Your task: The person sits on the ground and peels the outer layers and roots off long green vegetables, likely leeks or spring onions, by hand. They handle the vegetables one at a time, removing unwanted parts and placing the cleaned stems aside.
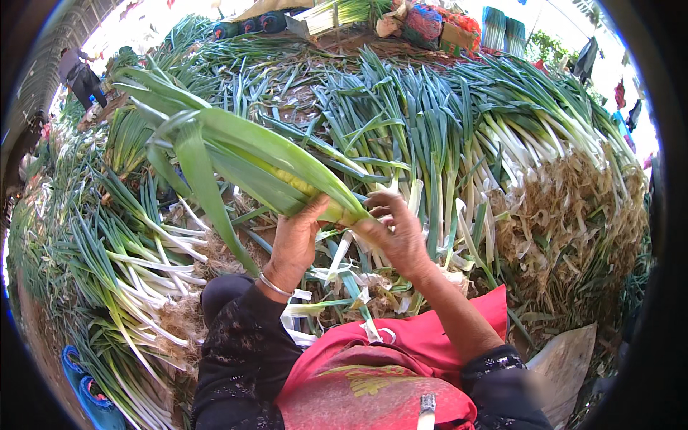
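Observation:
A large leek-like stalk with broad green leaves (pixel 269 156) is raised in front of me, its leaves pointing to the upper left. My left hand (pixel 298 236), with a bangle at the wrist, is closed around its lower part. My right hand (pixel 395 231) is at the stalk's lower end, fingers curled and slightly blurred; whether it grips the stalk I cannot tell. Below and behind my hands lie pale peeled scraps (pixel 338 255) and leek stalks. A red apron (pixel 376 387) covers my lap.
Rooted leeks lie in heaps at right (pixel 537 134) and left (pixel 156 269). Blue shoes (pixel 91 389) stand at lower left. A person (pixel 80 78) is at the far upper left. Bundled green stalks (pixel 344 16) and filled net sacks (pixel 424 27) are at the back.

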`<state>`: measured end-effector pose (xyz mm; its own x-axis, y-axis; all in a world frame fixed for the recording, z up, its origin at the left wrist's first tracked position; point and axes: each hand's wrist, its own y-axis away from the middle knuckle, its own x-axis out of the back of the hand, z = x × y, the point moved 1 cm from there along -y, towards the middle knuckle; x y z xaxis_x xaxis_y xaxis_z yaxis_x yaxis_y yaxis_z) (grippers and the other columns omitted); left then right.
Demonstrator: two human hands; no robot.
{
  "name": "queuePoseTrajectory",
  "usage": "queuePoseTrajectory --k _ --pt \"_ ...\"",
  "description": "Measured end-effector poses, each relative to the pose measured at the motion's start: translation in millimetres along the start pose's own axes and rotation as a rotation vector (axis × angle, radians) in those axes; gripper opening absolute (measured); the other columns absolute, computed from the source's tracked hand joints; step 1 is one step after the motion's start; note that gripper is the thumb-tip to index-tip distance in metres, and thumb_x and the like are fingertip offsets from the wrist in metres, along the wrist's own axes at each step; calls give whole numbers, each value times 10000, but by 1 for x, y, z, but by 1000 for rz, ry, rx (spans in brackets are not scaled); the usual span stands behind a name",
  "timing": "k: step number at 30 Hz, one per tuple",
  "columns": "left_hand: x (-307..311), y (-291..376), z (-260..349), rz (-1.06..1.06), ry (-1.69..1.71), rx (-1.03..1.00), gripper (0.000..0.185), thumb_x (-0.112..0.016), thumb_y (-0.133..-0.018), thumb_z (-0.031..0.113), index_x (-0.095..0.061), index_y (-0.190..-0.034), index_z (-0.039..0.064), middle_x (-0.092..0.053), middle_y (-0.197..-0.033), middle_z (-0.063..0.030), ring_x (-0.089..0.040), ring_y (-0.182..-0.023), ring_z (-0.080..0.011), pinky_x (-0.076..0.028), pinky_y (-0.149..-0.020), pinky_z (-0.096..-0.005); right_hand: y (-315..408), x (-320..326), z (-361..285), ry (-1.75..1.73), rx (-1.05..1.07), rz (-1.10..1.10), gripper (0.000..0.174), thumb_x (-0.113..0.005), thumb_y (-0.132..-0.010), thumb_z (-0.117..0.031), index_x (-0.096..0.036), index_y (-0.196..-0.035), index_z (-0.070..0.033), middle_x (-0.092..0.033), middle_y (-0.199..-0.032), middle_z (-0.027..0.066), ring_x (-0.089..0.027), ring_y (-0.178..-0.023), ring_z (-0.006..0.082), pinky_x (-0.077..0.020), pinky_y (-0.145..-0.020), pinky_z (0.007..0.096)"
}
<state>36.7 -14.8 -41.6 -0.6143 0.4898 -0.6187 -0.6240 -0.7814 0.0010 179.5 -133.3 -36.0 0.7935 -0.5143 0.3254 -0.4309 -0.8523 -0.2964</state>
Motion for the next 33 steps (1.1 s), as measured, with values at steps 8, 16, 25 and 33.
queuePoseTrajectory --k 8,16,25,33 --pt "15 -5 -6 174 37 16 294 -644 -845 87 -565 -1124 40 -630 -994 -73 -632 -883 -203 -530 -795 -363 3 7 -5 -301 33 210 285 -704 -817 -134 -543 -1036 -51 -561 -822 72 -554 -763 163 -483 -682 319" --pt "89 -17 95 430 36 -260 291 -681 -816 60 -579 -1087 25 -648 -993 -97 -644 -901 -228 -551 -796 -378 24 151 60 -315 -382 796 279 -638 -840 -115 -556 -1102 -61 -618 -1008 87 -596 -930 175 -539 -698 257" --pt "97 0 101 152 156 -333 367 -702 -804 76 -567 -1145 56 -634 -1056 -82 -608 -1003 -245 -505 -893 -429 35 103 68 563 115 141 640 -738 -762 -350 -486 -1250 -22 -552 -1179 203 -530 -1102 353 -414 -954 424" --pt "61 7 96 -106 159 -359 480 -683 -839 198 -497 -1249 33 -598 -1123 -136 -572 -1065 -267 -481 -924 -405 49 9 39 450 -230 -596 325 -749 -743 -360 -646 -923 -109 -644 -681 123 -642 -619 300 -497 -571 376"
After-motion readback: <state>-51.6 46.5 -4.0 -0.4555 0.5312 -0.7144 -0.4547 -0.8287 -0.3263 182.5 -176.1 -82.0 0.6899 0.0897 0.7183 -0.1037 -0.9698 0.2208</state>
